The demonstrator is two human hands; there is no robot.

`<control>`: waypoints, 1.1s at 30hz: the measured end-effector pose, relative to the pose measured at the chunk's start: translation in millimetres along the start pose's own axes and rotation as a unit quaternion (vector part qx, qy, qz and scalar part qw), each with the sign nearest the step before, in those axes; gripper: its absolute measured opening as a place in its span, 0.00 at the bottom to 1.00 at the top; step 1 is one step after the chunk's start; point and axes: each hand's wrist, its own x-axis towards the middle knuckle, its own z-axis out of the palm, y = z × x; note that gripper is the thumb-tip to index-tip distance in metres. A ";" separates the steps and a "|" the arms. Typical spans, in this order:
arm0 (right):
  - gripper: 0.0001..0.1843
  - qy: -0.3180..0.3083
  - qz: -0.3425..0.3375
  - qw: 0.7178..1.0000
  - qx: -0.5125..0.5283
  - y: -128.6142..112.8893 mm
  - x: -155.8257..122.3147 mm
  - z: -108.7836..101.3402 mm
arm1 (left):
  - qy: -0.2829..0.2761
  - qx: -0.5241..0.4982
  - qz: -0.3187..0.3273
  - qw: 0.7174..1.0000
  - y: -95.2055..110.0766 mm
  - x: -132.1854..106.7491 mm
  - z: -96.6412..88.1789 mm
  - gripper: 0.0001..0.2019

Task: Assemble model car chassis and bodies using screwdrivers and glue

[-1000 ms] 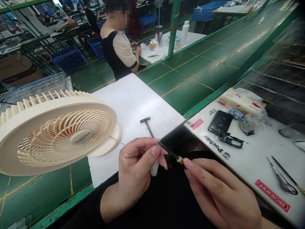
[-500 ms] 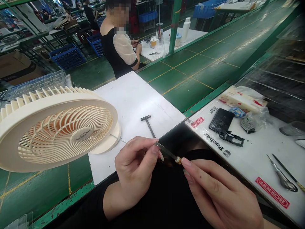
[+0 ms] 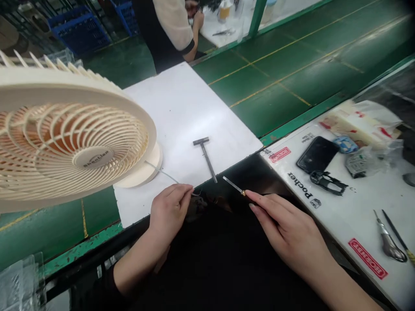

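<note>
My left hand is closed in a pinch on a thin pale cord. The cord runs back toward the fan, and its loose end curls out past my fingertips. To the right, my right hand pinches a slim tool with a flat metal shaft and a brass-coloured collar; its rear part is hidden by my fingers. The shaft points up and left, apart from my left hand. A dark T-shaped metal piece lies on the white board, just beyond both hands.
A cream desk fan stands at left, over the board. On the right-hand table lie a black phone, a black plastic part, a plastic bag and a metal-handled awl. A co-worker's arm shows beyond.
My hands have moved apart: the left went left and down, and the shaft's tip came away from its fingers. The view has tilted down, bringing the fan closer.
</note>
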 end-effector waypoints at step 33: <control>0.22 -0.227 -0.163 0.949 -0.146 11.6 94.7 59.9 | -0.149 0.101 0.211 0.961 -64.0 25.0 3.1 0.10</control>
